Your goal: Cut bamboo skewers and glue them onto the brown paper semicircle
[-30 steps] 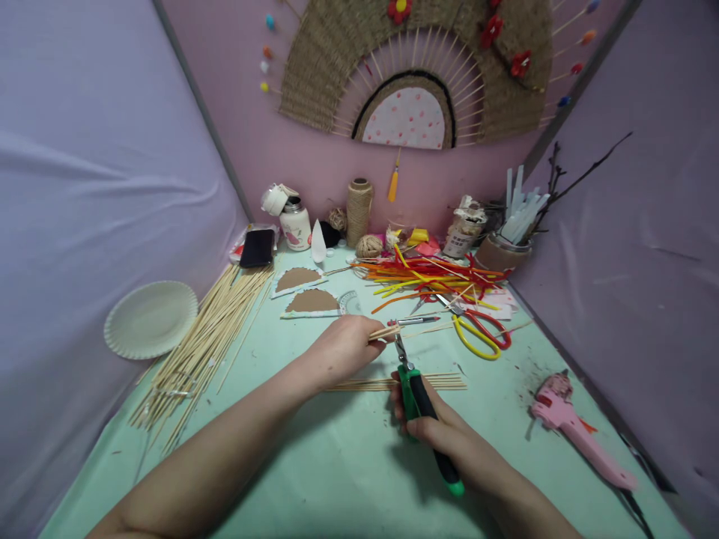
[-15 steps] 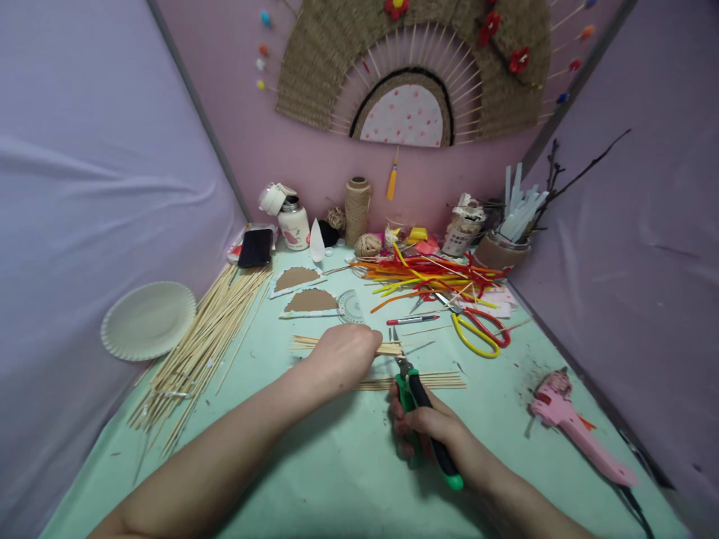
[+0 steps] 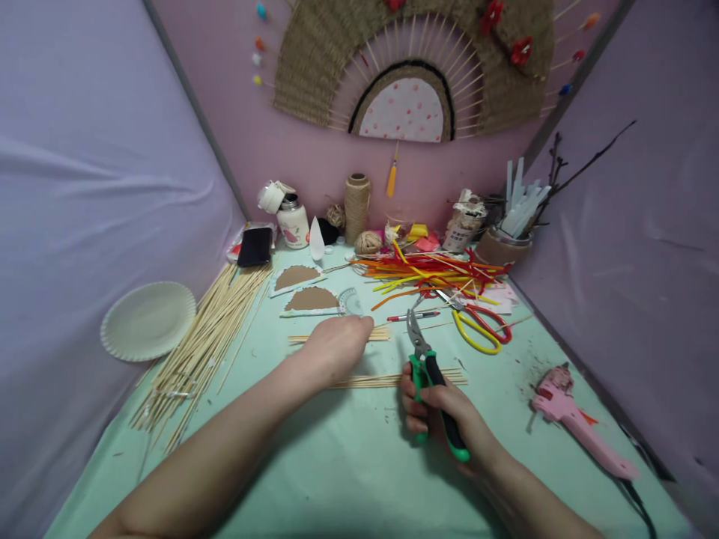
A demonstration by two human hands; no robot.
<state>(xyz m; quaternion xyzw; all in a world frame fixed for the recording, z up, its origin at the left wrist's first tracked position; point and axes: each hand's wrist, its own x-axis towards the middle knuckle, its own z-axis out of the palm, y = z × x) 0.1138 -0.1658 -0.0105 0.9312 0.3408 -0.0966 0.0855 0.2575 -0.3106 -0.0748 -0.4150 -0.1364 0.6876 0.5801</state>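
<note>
My left hand is closed over a short bundle of thin bamboo sticks, whose ends stick out on both sides of it. Its fingertips are partly hidden, so how many sticks it grips cannot be made out. Pruning shears with green and black handles are in my right hand, fingers wrapped around them. Their blades point away from me, apart from the bundle and parted. A second row of bamboo sticks lies on the table between my hands.
Long sticks and a paper plate lie left. Cardboard half-discs, a red pen, scissors and coloured pipe cleaners lie beyond my hands. A pink glue gun with a cord rests at right.
The pruning shears have moved away from the sticks' right ends, up and to the right, and their blades have parted. My left hand and the bundle have shifted slightly left.
</note>
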